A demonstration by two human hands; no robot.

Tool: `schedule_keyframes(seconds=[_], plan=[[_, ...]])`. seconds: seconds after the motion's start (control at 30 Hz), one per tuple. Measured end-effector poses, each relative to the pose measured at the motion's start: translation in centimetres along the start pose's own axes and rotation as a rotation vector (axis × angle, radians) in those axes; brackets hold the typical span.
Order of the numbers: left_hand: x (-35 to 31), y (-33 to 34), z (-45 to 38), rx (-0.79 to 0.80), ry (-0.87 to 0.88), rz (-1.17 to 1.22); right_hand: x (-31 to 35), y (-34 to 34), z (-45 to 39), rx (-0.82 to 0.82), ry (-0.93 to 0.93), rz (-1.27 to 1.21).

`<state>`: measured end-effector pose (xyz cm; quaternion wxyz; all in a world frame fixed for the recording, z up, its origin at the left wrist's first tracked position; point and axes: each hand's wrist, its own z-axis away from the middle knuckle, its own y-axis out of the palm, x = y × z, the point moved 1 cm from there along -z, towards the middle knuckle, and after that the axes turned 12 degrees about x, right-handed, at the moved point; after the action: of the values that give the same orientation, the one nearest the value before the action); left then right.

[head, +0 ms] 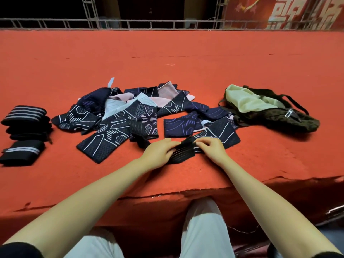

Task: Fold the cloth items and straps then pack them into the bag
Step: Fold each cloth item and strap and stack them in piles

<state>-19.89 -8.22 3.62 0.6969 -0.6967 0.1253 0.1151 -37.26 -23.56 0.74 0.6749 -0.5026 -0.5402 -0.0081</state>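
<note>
A black elastic strap (183, 152) lies on the red carpet near the front edge, gripped at both ends. My left hand (159, 154) pinches its left part and my right hand (212, 146) pinches its right part. Its loose tail (138, 139) trails back to the left. Behind the hands spreads a heap of dark patterned cloth sleeves (134, 110) with pink and pale blue linings. At the far left sit folded black straps with grey stripes (24, 123) in a stack, with one more (21, 152) in front. A dark bag (270, 110) with pale green lining lies open at the right.
The red carpeted platform (167, 56) stretches far back to a metal railing (167, 23). Its torn front edge (186, 192) runs just above my knees. A metal object (335, 213) pokes in at the lower right.
</note>
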Motion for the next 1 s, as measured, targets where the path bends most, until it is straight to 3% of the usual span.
schedule_keyframes(seconds=[0.1,0.3,0.43,0.73,1.0], plan=[[0.4,1.0,1.2,-0.056,-0.005,0.011,-0.3,-1.2,-2.0,-0.055,0.073,0.033],[2.8,2.3,2.1,-0.092,-0.131,0.145,0.9,-0.4,-0.1,0.273,-0.122,0.005],[3.1,2.6,2.0,-0.120,-0.150,0.155,-0.5,1.1,1.5,0.139,-0.277,0.160],[2.0,3.0,3.1,-0.143,-0.185,0.070,0.4,1.7,-1.6,0.003,-0.061,0.336],[2.2,2.4,2.5,-0.205,-0.270,0.226,2.0,0.9,-7.4,0.135,0.003,0.323]])
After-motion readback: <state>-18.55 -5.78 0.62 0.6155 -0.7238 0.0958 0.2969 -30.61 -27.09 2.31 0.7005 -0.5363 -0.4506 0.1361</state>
